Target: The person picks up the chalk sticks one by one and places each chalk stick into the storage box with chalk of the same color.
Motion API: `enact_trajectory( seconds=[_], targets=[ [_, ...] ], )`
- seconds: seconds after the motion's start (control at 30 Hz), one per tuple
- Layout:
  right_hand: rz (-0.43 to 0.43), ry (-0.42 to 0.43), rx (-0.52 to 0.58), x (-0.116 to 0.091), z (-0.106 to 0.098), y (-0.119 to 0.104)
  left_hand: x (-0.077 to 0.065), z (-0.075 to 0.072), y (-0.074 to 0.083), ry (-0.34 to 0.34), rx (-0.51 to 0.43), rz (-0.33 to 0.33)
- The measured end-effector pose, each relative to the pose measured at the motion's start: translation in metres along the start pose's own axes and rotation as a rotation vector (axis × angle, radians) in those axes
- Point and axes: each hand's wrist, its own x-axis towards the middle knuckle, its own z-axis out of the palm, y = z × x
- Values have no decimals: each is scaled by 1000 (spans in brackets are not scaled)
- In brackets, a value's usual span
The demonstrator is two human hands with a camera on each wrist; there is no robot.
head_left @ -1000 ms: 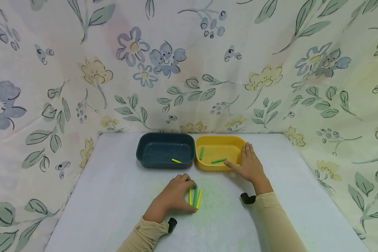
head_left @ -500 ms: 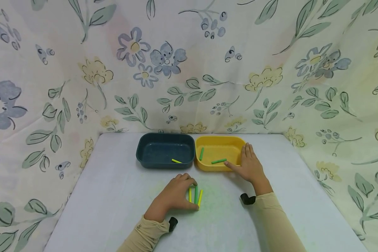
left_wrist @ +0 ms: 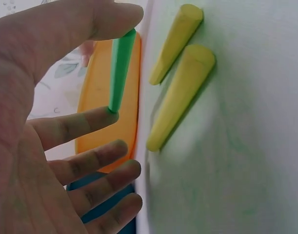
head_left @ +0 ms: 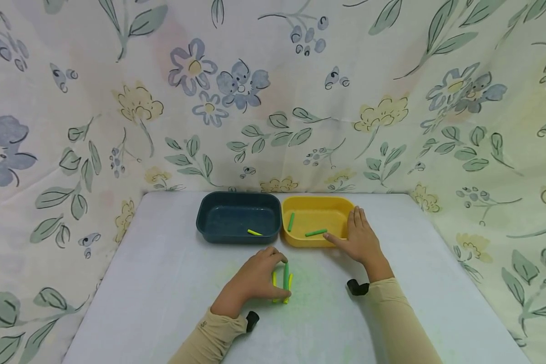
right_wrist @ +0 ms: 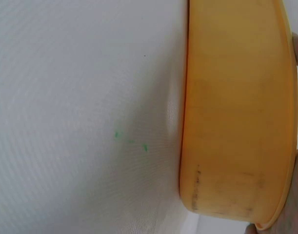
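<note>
My left hand (head_left: 257, 277) pinches a green chalk stick (head_left: 286, 275) lengthwise, thumb at one end and index fingertip at the other. In the left wrist view this green chalk (left_wrist: 122, 68) is raised off the table, and the other fingers are spread out straight. Two yellow chalk sticks lie on the table beside it: a nearer one (left_wrist: 182, 100) and a farther one (left_wrist: 178, 43). My right hand (head_left: 363, 241) rests on the right end of a yellow tray (head_left: 320, 208), fingers extended along its side and thumb over the front rim.
Left of the yellow tray, and right beside it, stands a dark blue tray (head_left: 236, 237) with a yellow chalk piece (head_left: 255, 232) inside. Two green chalk sticks, one upright in view (head_left: 291, 222) and one crosswise (head_left: 316, 232), lie in the yellow tray. A floral cloth (head_left: 273, 151) hangs behind.
My left hand has taken the green chalk from between the two yellow ones and lifted it, shifting slightly right. My right hand has stayed on the yellow tray.
</note>
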Motion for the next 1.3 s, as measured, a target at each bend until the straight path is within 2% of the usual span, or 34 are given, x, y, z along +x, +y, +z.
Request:
enact_trajectory(
  seconds=[0.4, 0.6, 0.83, 1.07, 1.3],
  targets=[
    [6, -2, -2, 0, 1, 0, 5, -7, 6, 61, -64, 4],
    [15, -3, -1, 0, 1, 0, 7, -8, 8, 139, -69, 38],
    [11, -1, 3, -1, 0, -2, 10, -9, 9, 202, -48, 46],
    [4, 2, -2, 0, 0, -1, 13, -9, 10, 273, -83, 65],
    [0, 8, 2, 1, 2, 0, 19, -10, 13, 279, -99, 65]
  ],
)
